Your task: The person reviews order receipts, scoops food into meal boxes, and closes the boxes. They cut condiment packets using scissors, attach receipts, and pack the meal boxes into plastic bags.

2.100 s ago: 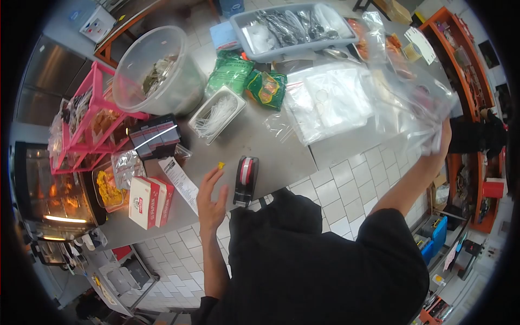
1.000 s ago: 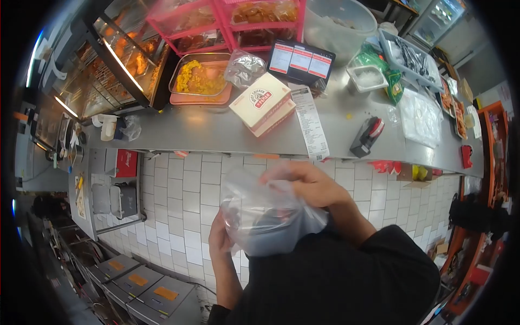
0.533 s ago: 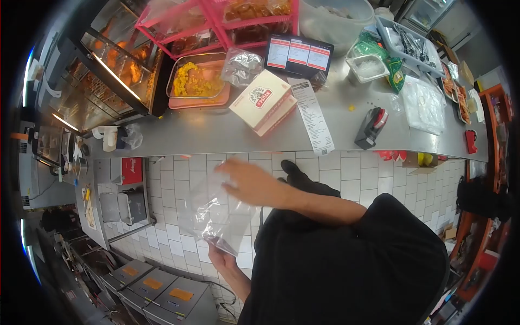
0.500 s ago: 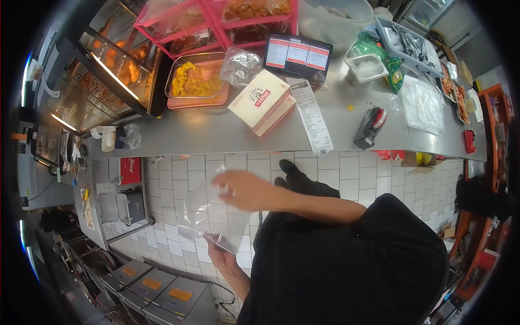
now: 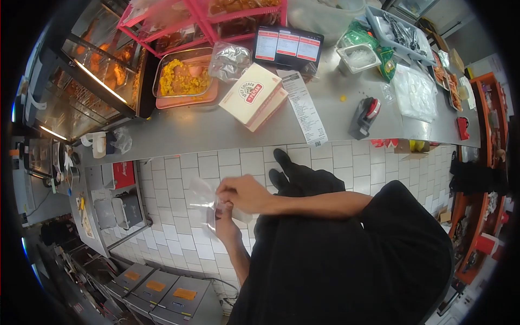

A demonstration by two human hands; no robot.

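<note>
A clear plastic bag (image 5: pixel 203 208) hangs above the tiled floor, crumpled between my two hands. My left hand (image 5: pixel 227 228) grips it from below, with the thumb pointing up along its edge. My right hand (image 5: pixel 246 195) comes across from the right, fingers bent and pinching the bag's upper part close to the left thumb. Something small and dark shows by the left fingers; I cannot make out what it is. Both hands are apart from the steel counter (image 5: pixel 195 138).
A paper food box (image 5: pixel 251 95), receipt (image 5: pixel 304 108), tablet (image 5: pixel 287 46) and tape dispenser (image 5: pixel 364 119) are on the counter. Beside them, a tray of yellow food (image 5: pixel 181 78) stands near the heated display case (image 5: pixel 97 76). Grey lidded bins (image 5: pixel 181 295) stand at the lower left.
My left hand has risen to meet the right one at the bag. The right fingers have closed, and the bag is more bunched up. The view has shifted slightly.
</note>
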